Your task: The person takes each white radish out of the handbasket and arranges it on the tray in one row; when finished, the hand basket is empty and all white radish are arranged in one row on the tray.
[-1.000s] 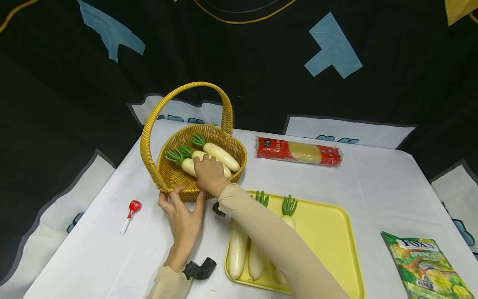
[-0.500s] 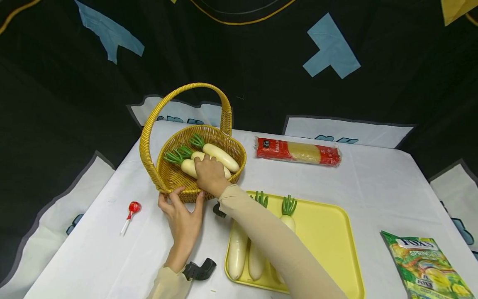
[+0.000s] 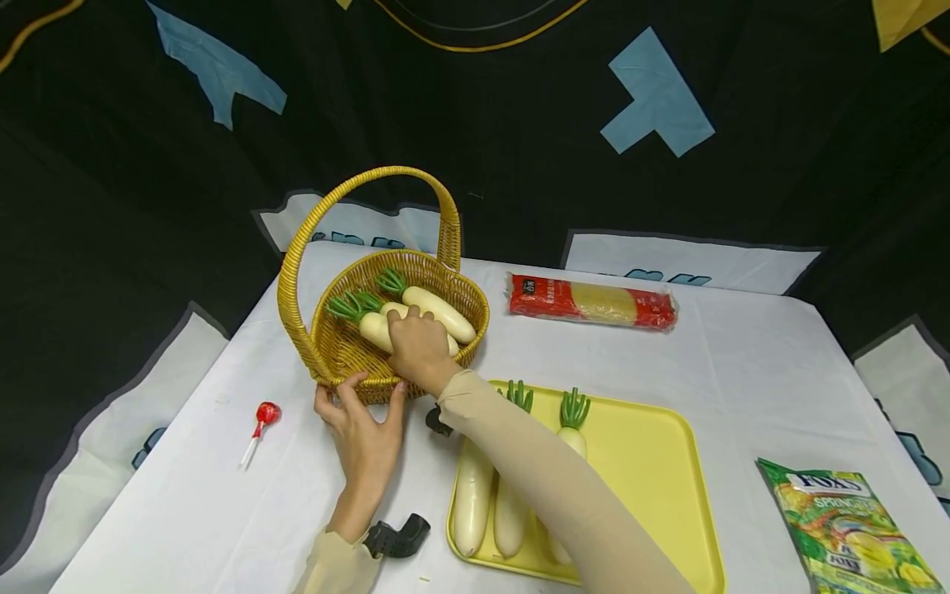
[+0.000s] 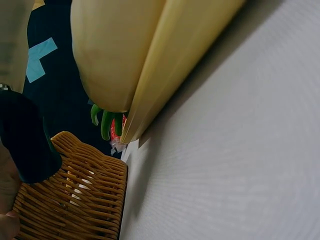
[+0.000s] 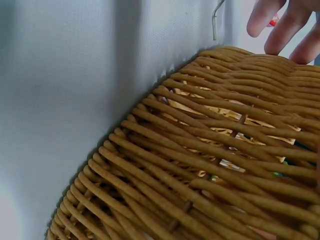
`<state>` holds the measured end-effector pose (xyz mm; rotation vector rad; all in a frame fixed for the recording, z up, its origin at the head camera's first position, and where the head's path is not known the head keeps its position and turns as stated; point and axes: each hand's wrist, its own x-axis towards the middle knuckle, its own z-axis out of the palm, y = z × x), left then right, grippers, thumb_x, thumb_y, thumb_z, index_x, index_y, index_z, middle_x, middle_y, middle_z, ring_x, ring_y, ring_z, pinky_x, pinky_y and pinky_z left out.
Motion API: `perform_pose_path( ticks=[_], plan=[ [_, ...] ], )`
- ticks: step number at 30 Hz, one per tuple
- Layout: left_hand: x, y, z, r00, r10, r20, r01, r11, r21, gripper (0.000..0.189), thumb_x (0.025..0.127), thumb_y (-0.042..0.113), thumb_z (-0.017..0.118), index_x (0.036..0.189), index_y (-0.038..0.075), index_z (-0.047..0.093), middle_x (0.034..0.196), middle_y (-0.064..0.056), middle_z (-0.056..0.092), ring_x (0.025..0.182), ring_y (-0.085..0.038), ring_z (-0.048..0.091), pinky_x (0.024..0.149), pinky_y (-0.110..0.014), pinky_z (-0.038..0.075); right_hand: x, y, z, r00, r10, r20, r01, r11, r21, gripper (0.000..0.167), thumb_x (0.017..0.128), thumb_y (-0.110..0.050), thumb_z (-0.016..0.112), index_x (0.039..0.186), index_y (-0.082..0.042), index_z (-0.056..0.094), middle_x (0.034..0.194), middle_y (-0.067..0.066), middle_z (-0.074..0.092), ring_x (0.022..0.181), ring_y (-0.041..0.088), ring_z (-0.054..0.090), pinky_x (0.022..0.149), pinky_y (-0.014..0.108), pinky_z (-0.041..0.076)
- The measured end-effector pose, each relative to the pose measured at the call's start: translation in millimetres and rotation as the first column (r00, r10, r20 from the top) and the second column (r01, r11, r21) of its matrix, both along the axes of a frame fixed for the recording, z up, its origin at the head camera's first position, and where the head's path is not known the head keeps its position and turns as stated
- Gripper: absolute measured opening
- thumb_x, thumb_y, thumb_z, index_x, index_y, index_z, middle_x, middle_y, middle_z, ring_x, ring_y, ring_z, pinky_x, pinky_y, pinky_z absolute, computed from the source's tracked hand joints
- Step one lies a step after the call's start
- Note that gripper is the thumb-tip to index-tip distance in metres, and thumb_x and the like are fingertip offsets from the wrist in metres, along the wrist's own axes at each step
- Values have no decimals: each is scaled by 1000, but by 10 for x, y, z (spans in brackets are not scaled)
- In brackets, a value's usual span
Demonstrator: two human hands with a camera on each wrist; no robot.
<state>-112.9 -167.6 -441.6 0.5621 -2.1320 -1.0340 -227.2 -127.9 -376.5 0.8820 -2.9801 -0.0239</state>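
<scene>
A yellow wicker basket with a tall arched handle holds 3 white radishes with green tops. Inside it, my right hand grips the front radish from above, its fingertips hidden. Behind that hand show the middle radish and the back radish. My left hand holds the basket's near side, with thumb and forefinger apart at the rim. In the right wrist view, fingers of the left hand rest against the basket's weave. The left wrist view shows the basket close by.
A yellow tray with more radishes lies under the right forearm. Behind it is a red noodle packet. A green candy bag lies at right, a red lollipop at left. Dark cloth hangs behind the table.
Both hands, the basket and the radishes keep nearly the same places. The whole head view shifts only very slightly.
</scene>
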Motion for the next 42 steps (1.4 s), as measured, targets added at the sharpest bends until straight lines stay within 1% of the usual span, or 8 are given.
perform_pose_path(
  ticks=[4, 8, 16, 20, 24, 32, 35, 42],
  plan=[
    [2, 4, -7, 1000, -2, -4, 2, 1000, -2, 50, 78, 33, 69, 112, 7, 44, 133, -32, 13, 124, -47, 25, 97, -56, 27, 10, 30, -1, 1000, -13, -26, 11, 996, -94, 56, 74, -33, 69, 124, -18, 48, 104, 7, 58, 84, 21, 58, 62, 32, 50],
    [0, 0, -12, 1000, -4, -22, 4, 1000, -18, 51, 78, 33, 70, 112, 5, 44, 131, -32, 15, 123, -46, 26, 96, -56, 28, 6, 62, 37, 999, -39, 23, 43, 974, -222, 61, 73, -38, 70, 127, -20, 47, 105, 6, 58, 83, 21, 59, 60, 33, 49],
    [-6, -7, -9, 1000, -6, -21, 6, 1000, -10, 52, 78, 36, 70, 113, 7, 44, 132, -30, 14, 122, -46, 26, 96, -55, 28, -5, 183, 287, 987, -60, 146, 123, 874, -469, 64, 71, -39, 72, 127, -23, 47, 105, 5, 58, 82, 18, 60, 60, 31, 45],
    [0, -11, -10, 1000, -9, -14, 9, 1000, 1, 53, 77, 37, 70, 113, 8, 44, 133, -30, 14, 124, -45, 25, 97, -56, 27, -34, 362, 429, 977, -34, 211, 153, 799, -582, 63, 70, -39, 72, 126, -22, 49, 104, 4, 61, 84, 15, 60, 63, 30, 45],
    [0, -18, -12, 1000, -15, -8, 15, 1000, 8, 53, 78, 38, 69, 114, 8, 44, 134, -30, 13, 125, -45, 24, 98, -56, 27, -74, 628, 543, 949, -1, 314, 220, 716, -663, 62, 71, -34, 72, 126, -19, 49, 102, 5, 64, 85, 16, 60, 63, 27, 46],
    [-12, 15, 4, 1000, -26, 5, 26, 999, 21, 52, 79, 39, 68, 114, 9, 43, 135, -29, 11, 126, -44, 23, 96, -55, 29, -6, 1442, 656, 849, 16, 529, 433, 552, -713, 60, 73, -23, 72, 126, -14, 46, 105, 14, 57, 87, 25, 59, 54, 30, 53],
    [-16, 19, 6, 1000, -28, 13, 28, 999, 23, 53, 79, 40, 67, 114, 9, 43, 134, -29, 11, 126, -44, 23, 94, -55, 30, 63, 1780, 654, 820, -26, 572, 492, 544, -680, 63, 75, -24, 71, 130, -12, 42, 109, 16, 55, 89, 27, 59, 57, 33, 53],
    [-26, 7, 8, 1000, -13, 12, 13, 1000, 16, 53, 78, 38, 68, 114, 8, 43, 133, -28, 13, 124, -43, 25, 94, -54, 30, 274, 2439, 468, 762, -156, 628, 589, 569, -573, 68, 79, -30, 67, 135, -8, 36, 111, 20, 49, 84, 25, 57, 58, 31, 53]
  ],
)
